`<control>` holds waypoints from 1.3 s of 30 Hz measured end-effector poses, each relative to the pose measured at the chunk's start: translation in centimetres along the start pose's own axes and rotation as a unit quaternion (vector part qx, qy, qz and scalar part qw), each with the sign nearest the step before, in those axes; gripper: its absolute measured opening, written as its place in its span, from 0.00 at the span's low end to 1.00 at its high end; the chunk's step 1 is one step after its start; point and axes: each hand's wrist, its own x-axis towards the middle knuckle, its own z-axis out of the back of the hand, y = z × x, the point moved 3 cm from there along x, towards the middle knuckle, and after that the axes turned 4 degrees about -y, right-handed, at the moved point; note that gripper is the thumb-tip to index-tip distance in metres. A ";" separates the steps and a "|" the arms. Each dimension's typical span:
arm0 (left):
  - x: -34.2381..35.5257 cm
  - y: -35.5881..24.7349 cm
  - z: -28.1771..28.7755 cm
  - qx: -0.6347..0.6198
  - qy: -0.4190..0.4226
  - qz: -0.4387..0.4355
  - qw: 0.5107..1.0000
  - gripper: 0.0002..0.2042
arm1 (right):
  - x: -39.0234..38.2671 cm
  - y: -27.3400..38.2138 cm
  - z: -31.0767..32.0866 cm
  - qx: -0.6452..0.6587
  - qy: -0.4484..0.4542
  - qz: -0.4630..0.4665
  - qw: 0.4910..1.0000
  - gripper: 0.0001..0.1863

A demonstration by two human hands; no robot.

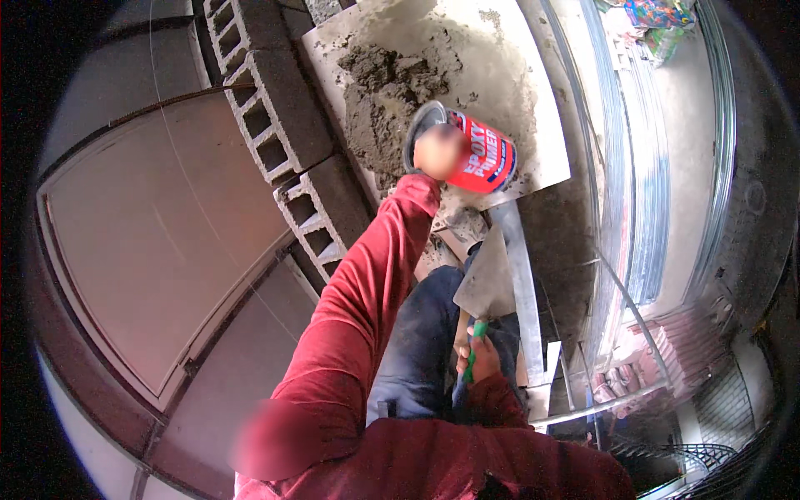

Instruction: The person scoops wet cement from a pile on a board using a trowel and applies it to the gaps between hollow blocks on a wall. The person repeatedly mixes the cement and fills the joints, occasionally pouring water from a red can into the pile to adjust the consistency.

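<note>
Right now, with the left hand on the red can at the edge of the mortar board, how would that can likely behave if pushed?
The red can lies tilted on its side on the board, so its round wall would probably let it roll. It sits near the board's edge, so a push could send it off. The left hand covers its mouth; whether it is full cannot be told.

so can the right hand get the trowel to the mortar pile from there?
Probably yes, with a stretch. The right hand holds the trowel low by the knees, well short of the mortar pile on the board. The red can in the left hand partly crowds the near edge.
</note>
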 end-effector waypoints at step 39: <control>15.3 -6.4 5.2 0.125 -0.071 -0.167 0.975 0.19 | -1.1 1.6 -4.2 -0.020 -0.016 0.072 0.997 0.21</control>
